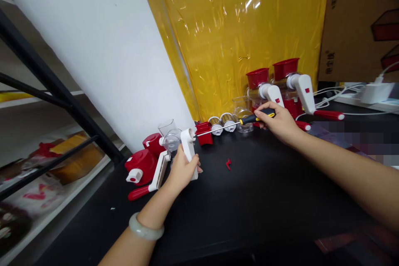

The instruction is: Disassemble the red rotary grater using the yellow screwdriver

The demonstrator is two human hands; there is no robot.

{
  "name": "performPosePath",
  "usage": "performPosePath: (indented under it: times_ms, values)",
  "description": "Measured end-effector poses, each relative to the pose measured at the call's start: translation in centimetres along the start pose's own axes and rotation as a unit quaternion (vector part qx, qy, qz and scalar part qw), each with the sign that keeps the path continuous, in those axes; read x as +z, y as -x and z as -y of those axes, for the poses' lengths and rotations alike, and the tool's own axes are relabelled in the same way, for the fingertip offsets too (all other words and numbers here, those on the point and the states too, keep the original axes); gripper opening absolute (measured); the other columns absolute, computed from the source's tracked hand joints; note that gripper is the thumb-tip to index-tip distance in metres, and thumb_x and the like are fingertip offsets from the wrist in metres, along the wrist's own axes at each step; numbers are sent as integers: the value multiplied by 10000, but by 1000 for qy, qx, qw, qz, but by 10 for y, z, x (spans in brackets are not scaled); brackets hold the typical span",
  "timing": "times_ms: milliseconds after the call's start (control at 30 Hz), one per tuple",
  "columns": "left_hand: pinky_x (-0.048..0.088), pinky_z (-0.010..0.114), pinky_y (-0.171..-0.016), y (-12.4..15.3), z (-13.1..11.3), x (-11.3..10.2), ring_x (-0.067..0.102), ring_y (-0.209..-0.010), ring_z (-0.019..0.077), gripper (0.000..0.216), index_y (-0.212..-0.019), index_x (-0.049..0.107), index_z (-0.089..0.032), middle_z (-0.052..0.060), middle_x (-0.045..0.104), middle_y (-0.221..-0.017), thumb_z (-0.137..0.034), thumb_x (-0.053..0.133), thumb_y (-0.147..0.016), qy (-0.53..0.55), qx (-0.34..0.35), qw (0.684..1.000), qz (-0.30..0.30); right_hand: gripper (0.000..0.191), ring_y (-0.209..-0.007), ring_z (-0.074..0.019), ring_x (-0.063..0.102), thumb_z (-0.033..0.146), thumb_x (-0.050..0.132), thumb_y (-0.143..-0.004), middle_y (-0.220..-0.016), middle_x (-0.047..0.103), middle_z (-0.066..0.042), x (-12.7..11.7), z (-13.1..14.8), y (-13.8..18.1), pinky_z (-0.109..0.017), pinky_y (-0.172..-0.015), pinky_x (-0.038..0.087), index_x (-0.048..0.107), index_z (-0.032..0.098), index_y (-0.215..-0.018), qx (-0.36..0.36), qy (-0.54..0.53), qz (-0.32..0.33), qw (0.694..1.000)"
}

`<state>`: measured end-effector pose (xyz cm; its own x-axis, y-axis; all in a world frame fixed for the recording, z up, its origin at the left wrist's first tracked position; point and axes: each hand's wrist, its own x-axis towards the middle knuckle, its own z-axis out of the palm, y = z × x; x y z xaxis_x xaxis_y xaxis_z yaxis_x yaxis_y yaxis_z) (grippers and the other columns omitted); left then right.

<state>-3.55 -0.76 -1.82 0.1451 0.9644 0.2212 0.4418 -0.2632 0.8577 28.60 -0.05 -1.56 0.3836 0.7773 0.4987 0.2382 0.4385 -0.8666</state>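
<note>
My left hand is wrapped round a white crank arm, holding it upright above the black table. In my right hand is a screwdriver with a black and yellow handle, its long shaft pointing left. The shaft's tip meets the upper end of the crank arm; whether it sits inside a hole there I cannot tell. A small red plastic piece lies on the table between my hands. Just left of my left hand are another white crank with a red handle and red grater bases.
Two grater drums stand by a red hopper at the table's back. Assembled red and white rotary graters stand at the back right, near a white charger with cables. A black metal shelf rises on the left.
</note>
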Motion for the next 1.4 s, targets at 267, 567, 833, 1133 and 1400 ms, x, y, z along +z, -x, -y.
performPosePath:
  times_ms: [267, 567, 833, 1133, 1400]
  values:
    - [525, 253, -484, 0, 0, 0, 670, -505, 165, 438, -1168, 426, -218, -62, 616, -674, -312, 626, -790, -3, 0, 1000, 5, 385, -462, -174, 583, 565, 783, -706, -534, 598, 18, 0, -2, 0, -312, -479, 479, 622, 245, -846, -7, -1, -9, 1000]
    - [535, 260, -484, -1, 2, 0, 664, -497, 165, 429, -1152, 418, -218, -61, 616, -668, -315, 635, -794, 4, -4, 1000, 12, 397, -540, -168, 613, 556, 800, -685, -720, 666, -14, 0, -7, -1, -322, -520, 520, 637, 242, -866, -12, -31, 2, 999]
    - [531, 262, -469, -3, 8, 1, 673, -499, 177, 396, -1115, 409, -217, -51, 625, -664, -322, 635, -807, -6, -3, 1000, 29, 377, -584, -151, 600, 485, 838, -638, -747, 635, 0, 4, -7, -1, -317, -560, 547, 618, 245, -829, 15, -115, 1, 993]
    - [520, 254, -471, -3, 7, 0, 677, -495, 181, 428, -1127, 432, -223, -49, 637, -656, -328, 672, -788, 2, -17, 1000, 25, 362, -566, -147, 584, 470, 826, -644, -730, 625, 1, 4, -7, 0, -306, -526, 523, 615, 244, -832, 20, -119, 2, 993]
    - [526, 255, -472, -3, 9, -1, 679, -499, 180, 403, -1132, 422, -220, -47, 637, -661, -312, 648, -811, -13, -9, 1000, 25, 360, -582, -142, 589, 424, 847, -630, -721, 606, 12, 5, -5, 0, -311, -555, 534, 609, 238, -825, 32, -144, 0, 989]
